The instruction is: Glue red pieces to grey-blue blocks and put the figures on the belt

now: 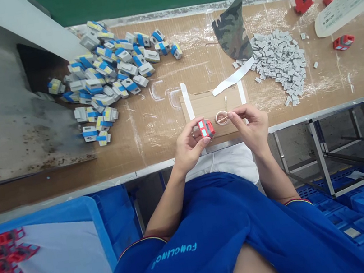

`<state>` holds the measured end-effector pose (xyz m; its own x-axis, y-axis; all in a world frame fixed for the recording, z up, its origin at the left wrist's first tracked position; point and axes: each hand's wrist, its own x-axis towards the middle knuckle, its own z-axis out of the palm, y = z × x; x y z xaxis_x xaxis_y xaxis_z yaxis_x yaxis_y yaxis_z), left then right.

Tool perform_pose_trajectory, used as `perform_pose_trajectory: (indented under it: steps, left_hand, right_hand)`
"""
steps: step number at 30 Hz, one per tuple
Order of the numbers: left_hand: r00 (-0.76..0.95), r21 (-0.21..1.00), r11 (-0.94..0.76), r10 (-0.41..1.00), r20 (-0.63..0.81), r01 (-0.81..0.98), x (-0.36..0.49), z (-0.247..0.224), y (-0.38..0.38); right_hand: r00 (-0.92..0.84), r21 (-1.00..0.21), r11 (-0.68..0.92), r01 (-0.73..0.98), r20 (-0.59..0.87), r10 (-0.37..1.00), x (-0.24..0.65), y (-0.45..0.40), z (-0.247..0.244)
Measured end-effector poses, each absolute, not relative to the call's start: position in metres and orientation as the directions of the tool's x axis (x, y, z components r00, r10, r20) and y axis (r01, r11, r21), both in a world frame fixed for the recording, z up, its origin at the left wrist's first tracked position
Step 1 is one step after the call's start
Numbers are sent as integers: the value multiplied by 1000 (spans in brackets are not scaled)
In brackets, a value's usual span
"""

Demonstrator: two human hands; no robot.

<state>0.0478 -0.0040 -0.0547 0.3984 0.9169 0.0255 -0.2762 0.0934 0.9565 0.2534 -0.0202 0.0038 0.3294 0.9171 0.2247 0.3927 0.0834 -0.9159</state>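
Head view: left hand (187, 150) grips a red toy vehicle (206, 129), right hand (253, 126) pinches a thin stick (225, 117); work looks underway, grey parts (280, 59) seemingly unused.

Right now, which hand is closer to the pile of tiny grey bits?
Right. In view, the right hand is below-left of the grey pile; the left hand is farther left.

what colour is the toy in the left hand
The toy is mostly red with pale-blue panels; it shows in the head view.
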Motion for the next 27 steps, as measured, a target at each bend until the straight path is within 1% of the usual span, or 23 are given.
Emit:
perform_pose_trajectory:
  steps: [4,11,16,19,23,27]
  left_hand:
    - [391,968,65,920,36,-241,48,-55,-4]
    - [373,978,-51,919,124,-200,49,-55,-3]
    - [375,984,-54,920,115,-170,49,-57,-5]
    - [370,985,-52,922,110,-163,49,-58,-6]
    - [384,986,-81,914,131,-143,50,-58,-6]
    - [395,984,-135,903,170,-114,52,-57,-6]
  right_hand:
    - [347,-924,64,378,206,915,254,-21,2]
    - [358,-927,97,362,235,904,254,-23,1]
    - [354,-928,111,355,243,903,255,-27,-1]
    - [386,-935,106,338,241,890,257,-27,-5]
    - [466,-950,46,307,193,864,261,-23,-11]
    - [520,-971,-9,240,121,845,265,-19,-15]
